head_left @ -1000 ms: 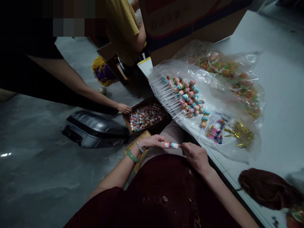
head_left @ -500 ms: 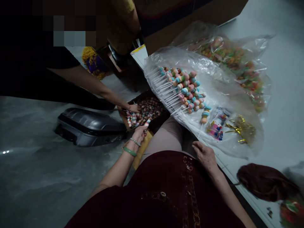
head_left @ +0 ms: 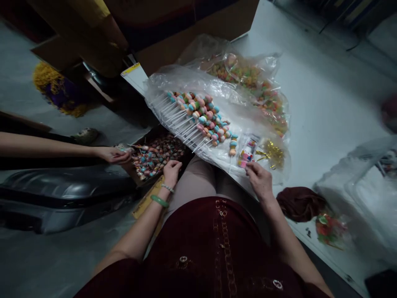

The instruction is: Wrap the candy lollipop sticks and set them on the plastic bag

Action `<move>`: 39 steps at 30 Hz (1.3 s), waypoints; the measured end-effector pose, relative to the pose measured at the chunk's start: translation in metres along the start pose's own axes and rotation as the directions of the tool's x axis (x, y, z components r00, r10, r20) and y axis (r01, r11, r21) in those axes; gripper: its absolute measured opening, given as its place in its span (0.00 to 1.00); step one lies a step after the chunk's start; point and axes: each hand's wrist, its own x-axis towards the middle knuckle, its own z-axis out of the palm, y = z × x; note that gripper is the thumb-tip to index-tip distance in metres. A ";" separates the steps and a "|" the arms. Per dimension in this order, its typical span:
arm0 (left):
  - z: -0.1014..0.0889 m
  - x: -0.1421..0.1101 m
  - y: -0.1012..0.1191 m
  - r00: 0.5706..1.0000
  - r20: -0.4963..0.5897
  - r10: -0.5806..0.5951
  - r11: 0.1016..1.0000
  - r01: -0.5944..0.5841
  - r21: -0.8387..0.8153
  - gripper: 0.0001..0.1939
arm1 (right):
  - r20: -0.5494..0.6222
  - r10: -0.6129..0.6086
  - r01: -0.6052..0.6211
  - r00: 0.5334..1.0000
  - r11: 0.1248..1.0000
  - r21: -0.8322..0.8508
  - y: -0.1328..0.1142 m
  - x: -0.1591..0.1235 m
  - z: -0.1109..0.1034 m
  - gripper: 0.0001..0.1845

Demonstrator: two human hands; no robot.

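Note:
My left hand [head_left: 171, 169] rests with curled fingers on the near rim of a brown box [head_left: 145, 179] full of wrapped candy skewers; what is inside the fingers is hidden. My right hand [head_left: 259, 178] lies on the table edge with its fingertips pinched on a small stack of printed clear bags [head_left: 247, 151]. The bags lie on a plastic sheet beside a row of pastel candy skewers [head_left: 201, 118] with white sticks. Gold twist ties [head_left: 273, 154] lie just right of the bags.
Another person's hand [head_left: 113, 154] reaches to the box's far left corner. A dark hard case [head_left: 62, 194] lies on the floor. A second bag of candy [head_left: 248, 78], a cardboard carton [head_left: 192, 37], a dark red cloth [head_left: 299, 203] and clear bags [head_left: 366, 194] are on the white table.
My left hand carried a finished skewer down to the box and now sits at its rim. My right hand went from my lap up to the printed bags. The view swung right.

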 end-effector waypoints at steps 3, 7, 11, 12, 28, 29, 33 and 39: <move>0.009 -0.026 0.010 0.987 0.062 0.148 0.986 -0.152 0.064 0.08 | -0.006 0.022 -0.023 1.000 0.976 -0.214 -0.017 0.020 -0.004 0.12; 0.034 -0.063 0.035 0.923 0.256 0.287 0.947 -0.313 0.067 0.09 | 0.069 0.043 -0.005 0.997 0.882 -0.472 -0.056 0.025 0.023 0.15; 0.054 -0.090 0.058 0.861 0.405 0.309 0.945 -0.327 -0.026 0.06 | 0.077 0.029 0.019 0.997 0.831 -0.555 -0.069 0.023 0.052 0.15; 0.057 -0.093 0.062 0.845 0.434 0.311 0.944 -0.329 -0.036 0.07 | 0.064 0.036 0.005 0.997 0.834 -0.552 -0.067 0.023 0.055 0.14; 0.114 -0.102 0.139 0.764 0.635 0.115 0.901 0.189 -0.390 0.18 | -0.134 -0.254 0.252 0.958 0.967 -0.036 -0.017 -0.038 0.029 0.11; 0.118 -0.104 0.138 0.775 0.623 0.107 0.906 0.182 -0.382 0.17 | -0.118 -0.205 0.212 0.972 0.975 0.058 -0.017 -0.035 0.030 0.10; 0.139 -0.099 0.145 0.771 0.621 0.139 0.969 0.022 -0.245 0.15 | -0.010 0.047 -0.035 0.999 0.855 0.518 -0.015 -0.020 0.028 0.08; 0.184 -0.058 0.194 0.654 0.589 0.474 0.427 -0.756 0.496 0.13 | 0.038 0.276 -0.215 0.960 0.643 0.735 0.002 -0.005 0.010 0.11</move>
